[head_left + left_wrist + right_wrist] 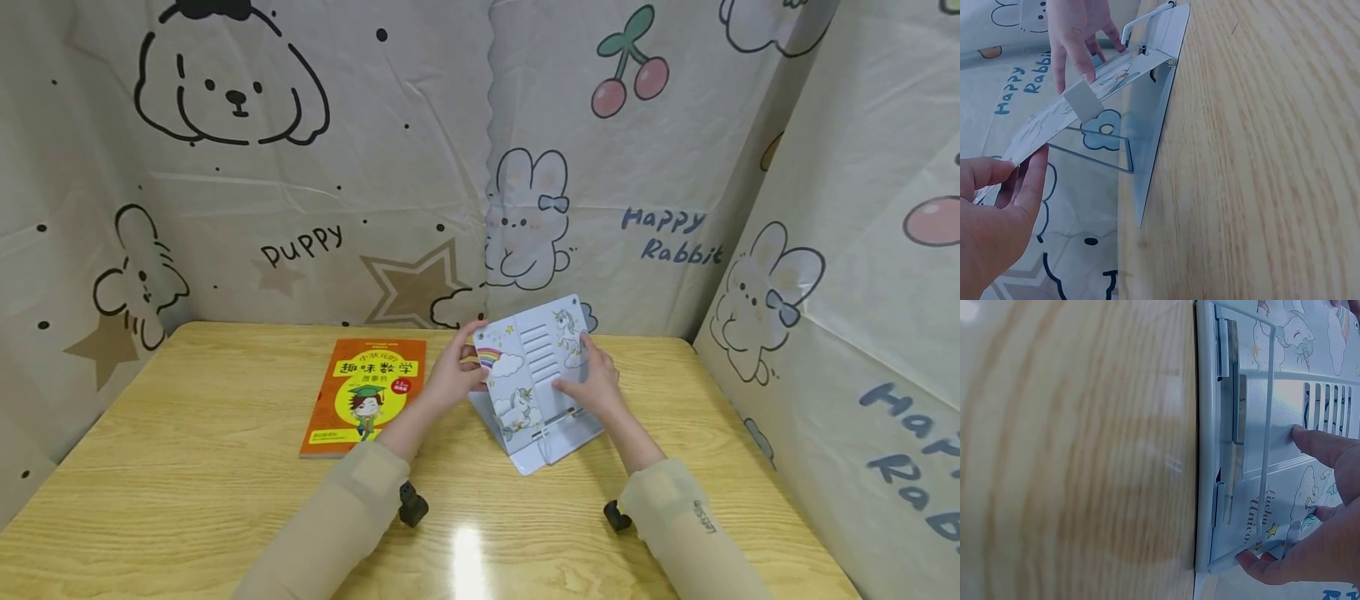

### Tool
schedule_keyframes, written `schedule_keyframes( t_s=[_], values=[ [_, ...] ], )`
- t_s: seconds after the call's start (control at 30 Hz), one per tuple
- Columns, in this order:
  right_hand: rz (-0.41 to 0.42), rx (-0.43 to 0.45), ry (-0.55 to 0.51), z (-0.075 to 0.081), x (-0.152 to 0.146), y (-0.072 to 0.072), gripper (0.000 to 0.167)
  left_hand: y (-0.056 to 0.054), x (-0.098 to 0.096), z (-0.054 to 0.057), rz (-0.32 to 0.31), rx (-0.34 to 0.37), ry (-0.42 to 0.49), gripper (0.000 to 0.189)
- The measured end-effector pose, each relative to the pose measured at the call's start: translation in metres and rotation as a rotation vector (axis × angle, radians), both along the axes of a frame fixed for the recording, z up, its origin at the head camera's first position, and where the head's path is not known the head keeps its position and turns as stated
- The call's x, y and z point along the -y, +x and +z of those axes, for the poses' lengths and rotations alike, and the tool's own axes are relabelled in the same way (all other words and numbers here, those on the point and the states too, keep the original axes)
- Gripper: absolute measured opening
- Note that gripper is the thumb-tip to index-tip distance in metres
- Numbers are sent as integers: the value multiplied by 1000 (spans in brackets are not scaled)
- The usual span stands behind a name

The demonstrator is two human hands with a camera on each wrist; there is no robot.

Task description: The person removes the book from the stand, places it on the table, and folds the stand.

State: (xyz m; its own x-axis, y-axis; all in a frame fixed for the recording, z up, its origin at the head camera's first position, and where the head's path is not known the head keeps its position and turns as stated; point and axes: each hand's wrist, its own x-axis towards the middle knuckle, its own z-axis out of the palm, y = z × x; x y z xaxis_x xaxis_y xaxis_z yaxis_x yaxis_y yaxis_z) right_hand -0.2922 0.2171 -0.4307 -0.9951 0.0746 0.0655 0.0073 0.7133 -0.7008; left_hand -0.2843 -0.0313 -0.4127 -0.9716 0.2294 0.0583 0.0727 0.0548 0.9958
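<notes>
A white book stand (540, 358) with unicorn, rainbow and cloud prints stands on the table, its slotted panel leaning back from the base plate. At its upper left edge, my left hand (450, 375) pinches the panel between thumb and fingers. My right hand (596, 383) grips the right edge, thumb lying on the front near the slots. In the left wrist view a thin wire prop (1127, 156) reaches from behind the panel to the base. A wire page holder (1268, 425) crosses the lower front in the right wrist view.
An orange book (363, 400) with a cartoon graduate on its cover lies left of the stand on the wooden table (187, 433). Printed cloth (412, 167) hangs behind and along both sides. Black wrist-worn pieces (412, 505) show under the sleeves.
</notes>
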Motion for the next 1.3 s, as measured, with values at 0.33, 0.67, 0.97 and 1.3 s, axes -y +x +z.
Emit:
schedule_keyframes(
  t_s=[0.33, 0.67, 0.97, 1.3],
  values=[
    [67, -6, 47, -3, -4, -4, 99, 6, -1, -4, 21, -12, 6, 74],
    [101, 2, 73, -3, -4, -5, 97, 15, -2, -5, 53, -44, 26, 75],
    [135, -4, 67, -6, -6, -8, 97, 23, -2, -6, 71, -66, 29, 74],
    [182, -33, 82, -8, -6, -11, 98, 29, 0, -8, 57, -71, 55, 73]
  ],
)
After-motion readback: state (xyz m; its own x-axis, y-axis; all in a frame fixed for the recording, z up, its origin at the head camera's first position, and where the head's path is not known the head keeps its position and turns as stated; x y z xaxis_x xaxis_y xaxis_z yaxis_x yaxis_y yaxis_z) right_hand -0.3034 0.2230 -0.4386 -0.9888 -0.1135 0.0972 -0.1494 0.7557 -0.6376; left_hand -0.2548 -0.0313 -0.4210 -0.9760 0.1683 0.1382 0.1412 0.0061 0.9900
